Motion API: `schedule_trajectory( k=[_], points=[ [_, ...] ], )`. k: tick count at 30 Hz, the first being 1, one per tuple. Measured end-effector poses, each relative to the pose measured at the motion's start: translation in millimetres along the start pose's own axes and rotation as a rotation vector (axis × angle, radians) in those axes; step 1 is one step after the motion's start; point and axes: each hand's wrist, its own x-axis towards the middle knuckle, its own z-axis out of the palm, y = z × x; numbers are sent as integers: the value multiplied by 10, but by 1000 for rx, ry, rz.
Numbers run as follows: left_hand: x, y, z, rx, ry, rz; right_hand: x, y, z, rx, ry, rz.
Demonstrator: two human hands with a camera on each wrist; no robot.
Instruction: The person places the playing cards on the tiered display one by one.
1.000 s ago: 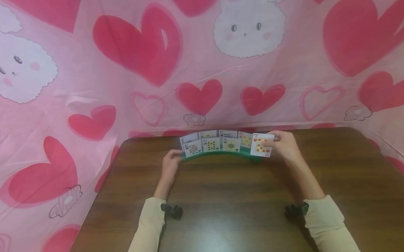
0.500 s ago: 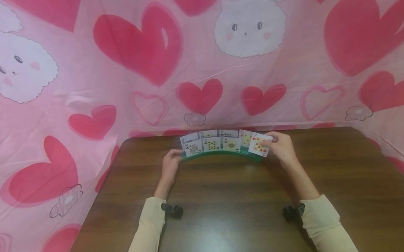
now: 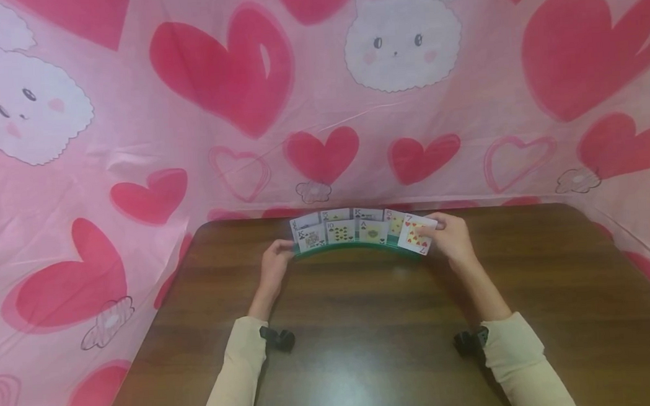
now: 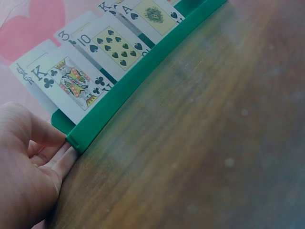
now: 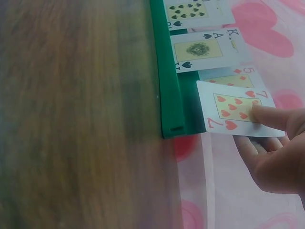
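Observation:
A curved green card holder (image 4: 109,112) stands on the table with two rows of playing cards. My left hand (image 3: 275,262) grips its left end with thumb and fingers. At the other end, my right hand (image 3: 454,238) pinches the seven of hearts (image 5: 228,114), thumb on its face and fingers behind. That card is tilted in front of the five of diamonds (image 5: 248,76) and partly covers it. Its lower edge is over the holder, apart from the front lip. The front row has the king of clubs (image 4: 71,86), ten of spades (image 4: 112,45) and ace of spades (image 5: 198,50).
Behind the front row stand a king (image 3: 367,213), a three (image 3: 334,215) and another face card (image 3: 305,221), partly hidden. The brown wooden table (image 3: 338,326) ends just beyond the holder. A pink cloth (image 3: 319,104) with hearts and rabbits hangs behind it.
My right hand has moved slightly left with the seven of hearts, which has come closer over the holder's right end and tilted. My left hand keeps its place.

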Motion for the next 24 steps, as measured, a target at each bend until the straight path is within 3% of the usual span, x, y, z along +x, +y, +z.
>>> schedule_trajectory(
  k=[9, 24],
  points=[
    [19, 2, 20, -14, 15, -27, 3, 17, -12, -43, -7, -4],
    [13, 4, 23, 9, 26, -14, -40, -80, -53, -96, -6, -68]
  ],
)
